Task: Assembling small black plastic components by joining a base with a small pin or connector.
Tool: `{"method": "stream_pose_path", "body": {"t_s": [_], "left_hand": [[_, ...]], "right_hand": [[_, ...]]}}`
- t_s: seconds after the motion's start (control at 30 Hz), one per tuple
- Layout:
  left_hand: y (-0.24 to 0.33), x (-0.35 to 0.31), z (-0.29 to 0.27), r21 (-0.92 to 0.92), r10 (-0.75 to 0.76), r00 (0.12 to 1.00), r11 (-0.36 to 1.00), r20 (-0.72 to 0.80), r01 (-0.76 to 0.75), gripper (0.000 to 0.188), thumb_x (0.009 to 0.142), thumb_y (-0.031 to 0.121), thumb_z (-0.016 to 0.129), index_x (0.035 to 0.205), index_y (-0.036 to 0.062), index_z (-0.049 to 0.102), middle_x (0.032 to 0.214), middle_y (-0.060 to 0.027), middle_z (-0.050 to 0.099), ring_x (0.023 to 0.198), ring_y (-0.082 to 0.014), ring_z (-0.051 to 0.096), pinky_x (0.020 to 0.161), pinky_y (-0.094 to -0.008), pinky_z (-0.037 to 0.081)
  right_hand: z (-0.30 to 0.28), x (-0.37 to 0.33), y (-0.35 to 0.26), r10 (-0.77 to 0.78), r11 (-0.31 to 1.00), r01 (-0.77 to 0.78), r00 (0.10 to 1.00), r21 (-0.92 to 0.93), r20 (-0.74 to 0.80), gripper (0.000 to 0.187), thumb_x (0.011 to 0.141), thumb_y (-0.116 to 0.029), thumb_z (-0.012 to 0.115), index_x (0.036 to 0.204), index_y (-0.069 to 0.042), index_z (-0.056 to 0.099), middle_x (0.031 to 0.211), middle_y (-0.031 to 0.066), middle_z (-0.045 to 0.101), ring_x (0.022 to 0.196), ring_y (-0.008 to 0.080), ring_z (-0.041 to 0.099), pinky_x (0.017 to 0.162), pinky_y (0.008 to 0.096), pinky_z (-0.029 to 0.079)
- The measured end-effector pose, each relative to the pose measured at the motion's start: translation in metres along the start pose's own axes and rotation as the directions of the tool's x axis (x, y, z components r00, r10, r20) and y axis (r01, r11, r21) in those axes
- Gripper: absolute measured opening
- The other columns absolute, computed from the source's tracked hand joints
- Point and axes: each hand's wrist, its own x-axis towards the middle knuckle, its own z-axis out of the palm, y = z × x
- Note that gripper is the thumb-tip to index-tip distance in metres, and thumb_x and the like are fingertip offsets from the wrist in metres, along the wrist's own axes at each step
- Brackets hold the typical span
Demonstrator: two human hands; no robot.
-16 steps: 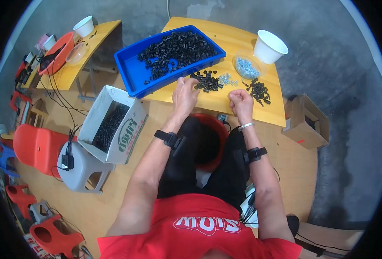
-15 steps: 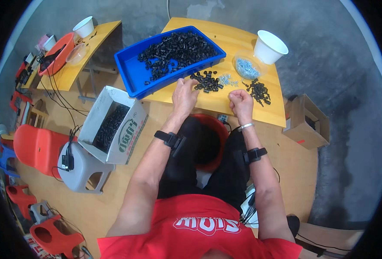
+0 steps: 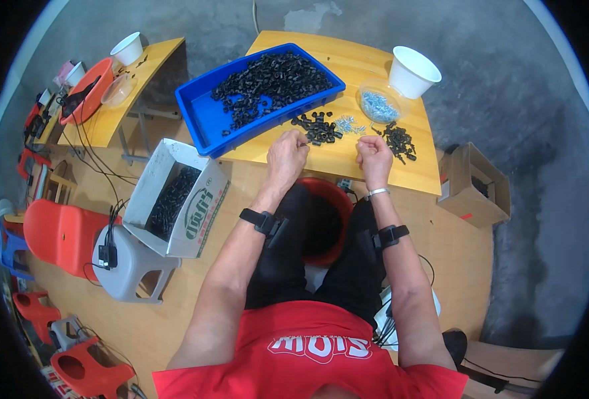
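At the table's near edge my left hand (image 3: 287, 157) has its fingers drawn together, just in front of a small pile of black plastic pieces (image 3: 321, 129). Whatever it holds is too small or hidden to name. My right hand (image 3: 375, 157) is closed in a pinch, with its fingertips pointing toward the left hand; any small piece in it cannot be made out. Loose silver screws (image 3: 348, 124) lie beside the black pieces. Close to the right hand is a pile of smaller, thin black parts (image 3: 399, 141). The two hands are apart.
Behind the piles are a blue tray (image 3: 204, 126) of black pieces, a clear bowl (image 3: 379, 106) of screws and a white tub (image 3: 414, 73). A red bucket (image 3: 340, 229) stands between my legs. An open white box (image 3: 175, 233) sits left on a grey stool (image 3: 118, 272); a cardboard box (image 3: 474, 186) stands right.
My left hand has drawn back slightly from the black pile toward the table's near edge. My right hand stays pinched in nearly the same place. The view has shifted a little.
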Motion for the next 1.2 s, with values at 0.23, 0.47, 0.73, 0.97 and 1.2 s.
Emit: {"method": "stream_pose_path", "body": {"t_s": [0.23, 0.47, 0.73, 0.97, 1.2], "left_hand": [[0.016, -0.002, 0.002, 0.142, 0.021, 1.0, 0.99, 0.018, -0.024, 0.016, 0.073, 0.013, 0.064, 0.089, 0.0131, 0.062, 0.079, -0.0066, 0.058, 0.074, -0.0263, 0.059, 0.063, -0.0371, 0.046], [0.017, -0.003, 0.006, 0.183, 0.053, 0.998, 0.981, 0.028, -0.058, 0.016, 0.072, 0.016, 0.066, 0.088, 0.0149, 0.065, 0.08, -0.0052, 0.056, 0.077, -0.0249, 0.058, 0.063, -0.0368, 0.046], [0.017, -0.007, 0.008, 0.163, 0.1, 0.995, 0.982, -0.029, -0.094, 0.015, 0.072, 0.017, 0.067, 0.087, 0.0162, 0.066, 0.078, -0.004, 0.055, 0.075, -0.0235, 0.058, 0.063, -0.0351, 0.046], [0.014, -0.009, 0.009, -0.076, 0.016, 0.994, 0.997, -0.109, -0.024, 0.015, 0.073, 0.012, 0.068, 0.087, 0.0143, 0.068, 0.079, -0.0018, 0.053, 0.071, -0.0173, 0.055, 0.062, -0.0282, 0.044], [0.014, -0.012, 0.015, -0.347, 0.051, 0.998, 0.936, -0.036, -0.06, 0.015, 0.073, 0.004, 0.066, 0.088, 0.0063, 0.067, 0.083, -0.0039, 0.054, 0.074, -0.0134, 0.053, 0.064, -0.0247, 0.043]], "right_hand": [[-0.012, 0.012, -0.001, -0.376, 0.846, 0.328, 0.926, -0.421, -0.033, 0.005, 0.073, -0.002, 0.06, 0.079, -0.002, 0.06, 0.075, 0.0102, 0.057, 0.062, 0.0214, 0.057, 0.059, 0.0318, 0.045], [-0.015, 0.022, -0.001, -0.448, 0.701, 0.375, 0.893, -0.607, 0.034, 0.009, 0.072, -0.003, 0.061, 0.081, -0.004, 0.061, 0.082, 0.0137, 0.055, 0.071, 0.0298, 0.057, 0.065, 0.0378, 0.046], [-0.006, 0.027, -0.003, -0.411, 0.52, 0.373, 0.898, -0.769, 0.158, 0.008, 0.078, -0.01, 0.06, 0.085, -0.006, 0.061, 0.083, 0.0146, 0.053, 0.074, 0.0329, 0.059, 0.061, 0.0416, 0.048], [-0.002, 0.008, -0.014, -0.436, 0.745, 0.425, 0.894, -0.513, 0.107, 0.003, 0.08, -0.006, 0.058, 0.082, -0.005, 0.058, 0.076, 0.0107, 0.056, 0.062, 0.0242, 0.061, 0.054, 0.0336, 0.048], [0.011, -0.013, -0.02, -0.146, 0.967, 0.075, 0.946, 0.245, 0.288, 0.005, 0.08, -0.001, 0.06, 0.086, 0.001, 0.06, 0.072, 0.0015, 0.062, 0.059, 0.0062, 0.058, 0.054, 0.0175, 0.045]]}}
